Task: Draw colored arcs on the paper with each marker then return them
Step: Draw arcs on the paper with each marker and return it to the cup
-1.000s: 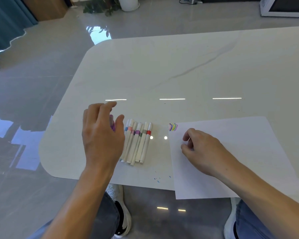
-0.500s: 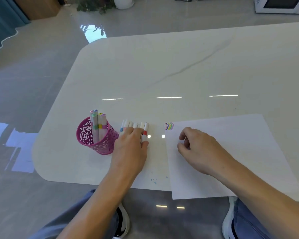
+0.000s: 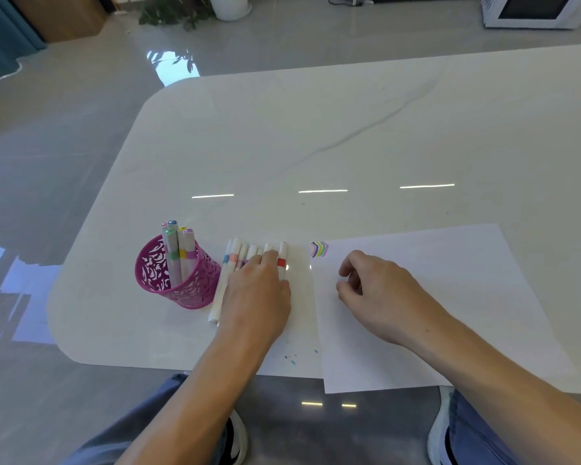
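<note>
Several white markers [image 3: 236, 258] with colored bands lie side by side on the table, the rightmost with a red band [image 3: 282, 262]. My left hand [image 3: 255, 297] rests on top of this row, fingers laid across the barrels. A pink cutout pen cup [image 3: 155, 275] left of the row holds several more markers [image 3: 178, 245] upright. A white paper sheet [image 3: 467, 280] lies to the right, with small colored arcs [image 3: 319, 249] at its top left corner. On the sheet's left part rests my right hand [image 3: 379, 293], its fingers loosely curled and holding nothing.
The white marble table [image 3: 316, 135] has a rounded corner at the left; its near edge runs just below the hands, and the paper overhangs it. Small blue ink specks [image 3: 292, 359] mark the table near that edge. My knees and shoes show below.
My left hand dropped from above the pen cup onto the row of loose markers, uncovering the cup. The right hand stayed on the paper.
</note>
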`<state>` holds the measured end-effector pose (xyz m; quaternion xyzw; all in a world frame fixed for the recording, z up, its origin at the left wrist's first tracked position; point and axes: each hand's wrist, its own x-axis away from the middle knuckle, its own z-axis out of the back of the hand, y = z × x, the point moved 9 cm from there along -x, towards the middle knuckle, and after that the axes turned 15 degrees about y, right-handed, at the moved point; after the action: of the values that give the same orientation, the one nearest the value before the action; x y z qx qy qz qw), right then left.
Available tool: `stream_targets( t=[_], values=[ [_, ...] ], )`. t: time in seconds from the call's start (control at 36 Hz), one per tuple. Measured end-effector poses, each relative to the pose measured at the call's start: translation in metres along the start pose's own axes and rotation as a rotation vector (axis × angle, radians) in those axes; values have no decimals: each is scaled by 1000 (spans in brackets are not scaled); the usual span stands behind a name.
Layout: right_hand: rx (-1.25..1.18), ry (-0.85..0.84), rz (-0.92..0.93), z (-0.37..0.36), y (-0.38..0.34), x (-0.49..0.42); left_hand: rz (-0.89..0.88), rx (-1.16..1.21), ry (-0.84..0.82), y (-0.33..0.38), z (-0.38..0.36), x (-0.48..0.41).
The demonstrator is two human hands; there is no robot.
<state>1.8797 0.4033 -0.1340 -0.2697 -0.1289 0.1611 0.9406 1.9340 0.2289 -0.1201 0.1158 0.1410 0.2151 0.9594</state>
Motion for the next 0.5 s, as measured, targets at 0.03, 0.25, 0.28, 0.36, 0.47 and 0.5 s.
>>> stream_targets(
  t=[0.03,0.25,0.28,0.36,0.47,0.5],
  values=[
    [-12,0,-7,0,0,0,5,17,10,1,1,0],
    [-89,9,-3,0,-2,-2,119,242,-5,6,7,0],
    [-96,12,8,0,-3,-2,133,278,-4,8,7,1],
    [-120,33,48,-1,-9,0,176,397,-6,11,8,3],
    [-224,103,70,7,-17,0,263,704,-124,18,-2,8],
    [-265,118,63,9,-17,-1,285,782,-156,21,-5,10]
  ],
)
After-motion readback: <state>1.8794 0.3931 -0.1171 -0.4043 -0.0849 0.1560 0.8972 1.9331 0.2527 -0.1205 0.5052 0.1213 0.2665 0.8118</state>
